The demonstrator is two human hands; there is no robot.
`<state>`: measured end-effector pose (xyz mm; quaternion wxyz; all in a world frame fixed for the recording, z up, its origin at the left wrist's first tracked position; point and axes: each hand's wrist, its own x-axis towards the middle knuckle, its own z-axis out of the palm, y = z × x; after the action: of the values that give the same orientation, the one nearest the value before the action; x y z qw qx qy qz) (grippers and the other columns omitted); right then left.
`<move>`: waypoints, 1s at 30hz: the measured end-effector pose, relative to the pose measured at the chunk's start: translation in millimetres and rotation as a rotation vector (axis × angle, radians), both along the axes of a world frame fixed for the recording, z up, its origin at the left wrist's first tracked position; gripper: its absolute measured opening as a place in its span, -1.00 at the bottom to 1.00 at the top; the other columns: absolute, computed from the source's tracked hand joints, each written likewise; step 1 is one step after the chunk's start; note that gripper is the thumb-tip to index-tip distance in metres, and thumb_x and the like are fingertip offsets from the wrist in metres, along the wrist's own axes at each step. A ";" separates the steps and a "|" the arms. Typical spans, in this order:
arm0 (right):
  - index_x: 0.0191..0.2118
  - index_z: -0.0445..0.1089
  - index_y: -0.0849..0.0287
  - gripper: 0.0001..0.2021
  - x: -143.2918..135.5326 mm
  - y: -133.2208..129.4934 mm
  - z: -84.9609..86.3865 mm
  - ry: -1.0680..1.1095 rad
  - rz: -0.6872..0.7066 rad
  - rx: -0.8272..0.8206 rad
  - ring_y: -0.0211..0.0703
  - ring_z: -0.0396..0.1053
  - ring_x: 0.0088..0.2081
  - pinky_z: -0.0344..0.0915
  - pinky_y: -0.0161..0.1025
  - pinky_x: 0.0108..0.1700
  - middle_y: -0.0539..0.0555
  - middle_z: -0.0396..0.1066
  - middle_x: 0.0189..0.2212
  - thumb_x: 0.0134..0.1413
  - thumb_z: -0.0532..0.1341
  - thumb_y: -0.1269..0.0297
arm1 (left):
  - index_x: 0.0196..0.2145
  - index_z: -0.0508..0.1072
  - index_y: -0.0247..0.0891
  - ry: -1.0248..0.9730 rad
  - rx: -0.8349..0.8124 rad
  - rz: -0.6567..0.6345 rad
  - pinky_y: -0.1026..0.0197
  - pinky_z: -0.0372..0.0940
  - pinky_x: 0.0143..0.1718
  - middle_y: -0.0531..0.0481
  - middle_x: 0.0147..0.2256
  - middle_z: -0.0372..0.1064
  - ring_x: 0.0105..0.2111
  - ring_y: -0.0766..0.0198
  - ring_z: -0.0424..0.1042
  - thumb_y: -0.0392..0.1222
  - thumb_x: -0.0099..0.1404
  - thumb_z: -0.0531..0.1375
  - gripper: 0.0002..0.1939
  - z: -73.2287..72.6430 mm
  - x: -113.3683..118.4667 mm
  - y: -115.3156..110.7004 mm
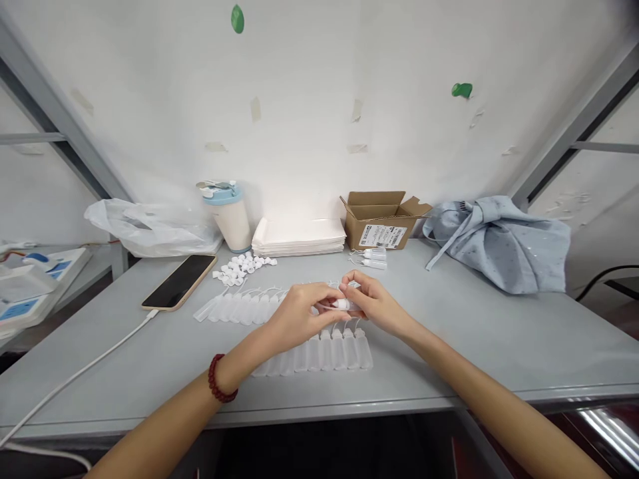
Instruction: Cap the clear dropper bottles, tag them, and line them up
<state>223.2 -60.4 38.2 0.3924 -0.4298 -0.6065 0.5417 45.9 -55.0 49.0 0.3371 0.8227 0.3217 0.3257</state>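
Note:
My left hand [304, 313] and my right hand [372, 303] meet over the middle of the table, both closed around one small translucent bottle with a white cap [341, 304]. The fingers of my left hand are at the cap end; those of my right hand pinch the bottle's other side. Below and behind them, similar translucent bottles lie in two rows, a front row [325, 352] and a back row [239, 309] partly covered by my left hand. A pile of small white caps [239, 268] sits beyond the back row's left part.
A phone [180, 283] with a white cable lies left on the grey table [449, 372]. Along the wall stand a plastic bag [154, 229], a cup [229, 219], stacked white sheets [299, 236], an open carton [382, 226] with two bottles [374, 258] before it, and blue cloth [504, 243].

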 end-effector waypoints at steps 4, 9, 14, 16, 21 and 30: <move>-0.34 0.13 0.11 -0.72 -1.5 0.7 -4.2 -0.022 -0.055 0.063 -0.42 -0.05 -0.67 0.00 -0.41 -0.59 -0.23 -0.01 -0.71 0.08 0.13 0.00 | -0.47 0.45 -0.33 0.020 -0.378 0.021 0.34 0.22 -0.55 0.04 -0.57 0.37 -0.58 0.37 0.34 0.04 0.25 0.11 -0.64 8.7 0.0 -0.1; -0.32 0.14 0.11 -0.73 -2.4 0.6 -8.7 -0.061 -0.097 0.113 -0.41 -0.02 -0.65 -0.01 -0.40 -0.59 -0.21 0.01 -0.71 0.10 0.12 0.01 | -0.53 0.39 -0.33 0.033 -0.422 0.016 0.34 0.20 -0.57 0.07 -0.64 0.30 -0.63 0.38 0.29 0.01 0.27 0.08 -0.63 7.4 0.4 -1.2; -0.34 0.13 0.12 -0.72 -1.1 1.7 -7.7 -0.021 -0.083 0.083 -0.42 -0.05 -0.67 -0.04 -0.41 -0.61 -0.23 -0.02 -0.72 0.09 0.13 0.01 | -0.38 0.49 -0.29 0.039 -0.013 0.071 0.31 0.23 -0.41 0.01 -0.48 0.41 -0.47 0.33 0.31 -0.12 0.24 0.13 -0.79 0.6 1.3 -1.7; -0.34 0.12 0.11 -0.72 -0.6 2.1 -7.2 -0.020 -0.068 0.070 -0.43 -0.04 -0.68 -0.05 -0.42 -0.61 -0.23 0.00 -0.72 0.10 0.12 0.01 | -0.38 0.49 -0.29 0.039 -0.022 0.065 0.31 0.23 -0.39 0.01 -0.45 0.43 -0.44 0.31 0.34 -0.10 0.25 0.13 -0.78 0.6 1.0 -0.8; -0.32 0.12 0.11 -0.74 -2.0 0.7 -8.3 -0.046 -0.089 0.110 -0.40 0.01 -0.67 -0.03 -0.41 -0.60 -0.22 0.04 -0.72 0.11 0.11 0.02 | -0.49 0.44 -0.33 0.053 -0.391 -0.010 0.31 0.21 -0.51 -0.02 -0.54 0.41 -0.52 0.29 0.40 0.07 0.30 0.02 -0.56 4.1 -1.4 3.1; -0.34 0.13 0.11 -0.72 -4.6 -2.9 -5.5 -0.131 -0.065 0.047 -0.39 0.00 -0.64 0.07 -0.40 -0.57 -0.19 0.08 -0.69 0.10 0.09 -0.01 | -0.30 0.51 -0.27 0.096 -0.130 -0.054 0.31 0.21 -0.45 0.01 -0.47 0.45 -0.47 0.31 0.38 -0.14 0.25 0.10 -0.78 5.2 -2.7 -1.5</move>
<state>218.5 -63.3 32.7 0.3792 -0.4744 -0.6291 0.4852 43.2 -56.5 54.2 0.3827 0.8221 0.3356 0.2550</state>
